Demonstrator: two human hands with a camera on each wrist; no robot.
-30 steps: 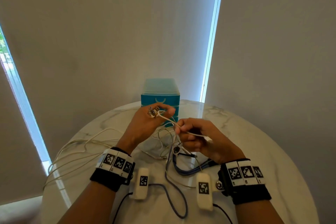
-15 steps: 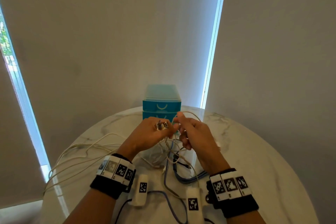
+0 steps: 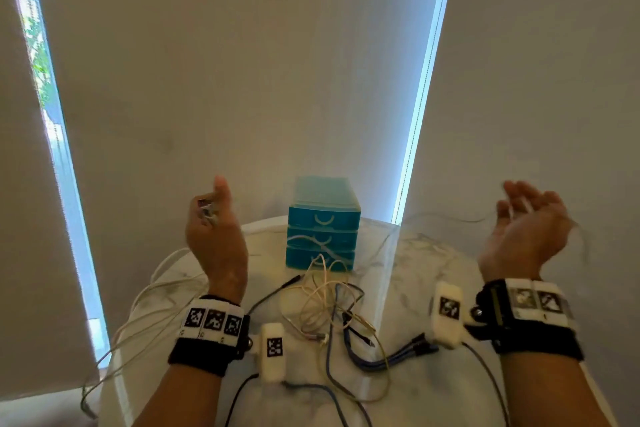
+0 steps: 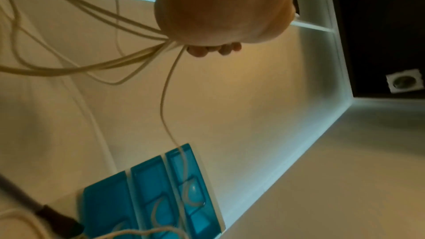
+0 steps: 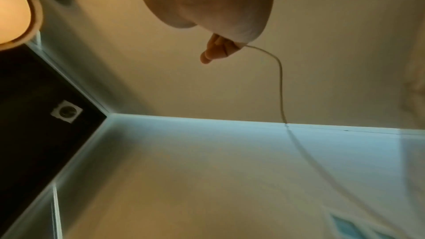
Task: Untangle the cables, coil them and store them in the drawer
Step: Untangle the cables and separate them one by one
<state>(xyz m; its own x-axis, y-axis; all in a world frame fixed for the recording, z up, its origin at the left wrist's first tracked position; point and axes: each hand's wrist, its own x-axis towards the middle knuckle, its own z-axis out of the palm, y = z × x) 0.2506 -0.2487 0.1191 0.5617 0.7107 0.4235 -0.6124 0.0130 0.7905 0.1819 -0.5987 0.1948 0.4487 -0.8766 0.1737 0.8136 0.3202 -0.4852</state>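
My left hand [image 3: 211,215] is raised left of the blue three-drawer unit [image 3: 322,229] and grips the plug ends of a cream-white cable [image 4: 165,97]; several strands fan out of that fist. Far out to the right my right hand [image 3: 526,211] is raised too, fingers loosely curved, pinching a thin blurred strand of the same cable [image 5: 280,83]. A tangle of thin cables [image 3: 329,305] lies on the marble table [image 3: 415,388] in front of the drawers, with a blue cable [image 3: 377,362] beside it. All drawers look closed.
Long white cable loops [image 3: 145,298] hang over the table's left edge. A black cable end [image 3: 291,279] lies near the drawer unit's base. Window blinds stand close behind the round table. The drawer unit [image 4: 161,197] has one strand trailing across its front.
My hands were together over the tangle; they have pulled wide apart and upward, drawing the white cable out between them. The head camera has tilted up.
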